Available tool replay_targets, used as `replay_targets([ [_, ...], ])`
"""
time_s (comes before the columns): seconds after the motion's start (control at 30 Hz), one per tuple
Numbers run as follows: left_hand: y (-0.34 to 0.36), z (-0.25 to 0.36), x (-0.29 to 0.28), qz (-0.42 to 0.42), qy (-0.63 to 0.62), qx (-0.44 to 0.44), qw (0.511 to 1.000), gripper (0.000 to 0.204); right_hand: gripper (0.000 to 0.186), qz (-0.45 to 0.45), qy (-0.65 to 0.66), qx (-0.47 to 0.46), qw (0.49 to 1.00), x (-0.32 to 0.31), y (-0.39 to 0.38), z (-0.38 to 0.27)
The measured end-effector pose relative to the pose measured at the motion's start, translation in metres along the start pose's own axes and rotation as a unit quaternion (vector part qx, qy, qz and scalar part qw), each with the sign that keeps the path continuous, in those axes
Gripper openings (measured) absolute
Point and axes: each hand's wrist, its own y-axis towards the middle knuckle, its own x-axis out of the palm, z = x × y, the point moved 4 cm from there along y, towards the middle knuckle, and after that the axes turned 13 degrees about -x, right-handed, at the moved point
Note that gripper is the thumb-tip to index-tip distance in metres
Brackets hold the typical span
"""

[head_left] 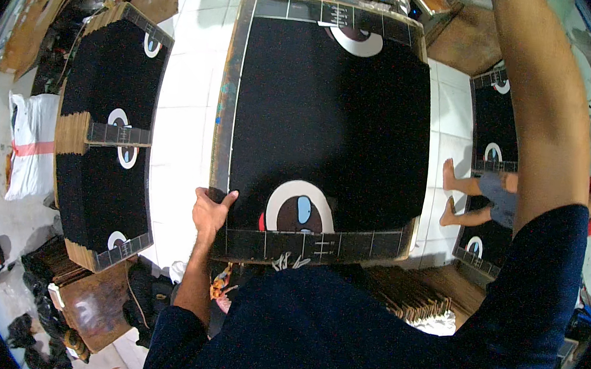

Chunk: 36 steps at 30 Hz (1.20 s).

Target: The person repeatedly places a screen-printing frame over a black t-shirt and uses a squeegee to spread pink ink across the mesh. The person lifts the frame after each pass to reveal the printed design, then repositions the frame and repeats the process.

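Observation:
A large black panel (331, 116) with a printed eye design lies in front of me on a framed board (228, 105). One white-rimmed eye (300, 207) shows near its close edge, and part of another at its far edge. My left hand (212, 213) grips the board's left side near the close corner, its thumb over the edge and its other fingers along the outside. My right arm (552, 103) is raised and reaches forward past the top of the picture. The right hand is out of sight.
Similar black boards (116, 72) are stacked on the left, others (497, 119) on the right. A person's bare legs (465, 181) are beside the right-hand boards. A white sack (33, 146) lies at far left. Thin boards (417, 294) stand in a row near me.

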Motion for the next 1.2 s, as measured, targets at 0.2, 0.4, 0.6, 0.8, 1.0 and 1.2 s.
replay_targets([
  [0.2, 0.011, -0.008, 0.016, 0.048, 0.039, 0.034, 0.998, 0.087, 0.032, 0.053, -0.014, -0.017, 0.998, -0.013, -0.022, -0.02],
  [0.4, 0.0, 0.069, -0.017, 0.077, -0.009, 0.129, 0.989, 0.088, 0.021, 0.079, 0.06, -0.03, 0.995, -0.014, -0.084, -0.024],
  [0.6, -0.056, 0.283, -0.043, -0.373, -0.661, 0.196, 0.621, 0.096, 0.025, 0.11, 0.122, -0.103, 0.981, 0.007, -0.235, -0.033],
  [0.8, -0.052, 0.288, 0.036, -0.331, -0.712, -0.218, 0.58, 0.083, 0.028, -0.015, 0.123, -0.067, 0.99, 0.06, -0.356, -0.026],
  [1.0, -0.017, 0.215, 0.093, -0.076, -0.48, -0.063, 0.871, 0.069, 0.032, -0.322, 0.165, -0.07, 0.93, 0.21, -0.345, 0.04],
  [1.2, 0.008, 0.233, 0.089, 0.097, -0.112, 0.341, 0.928, 0.116, 0.033, -0.236, 0.136, -0.205, 0.94, 0.299, -0.297, 0.048],
])
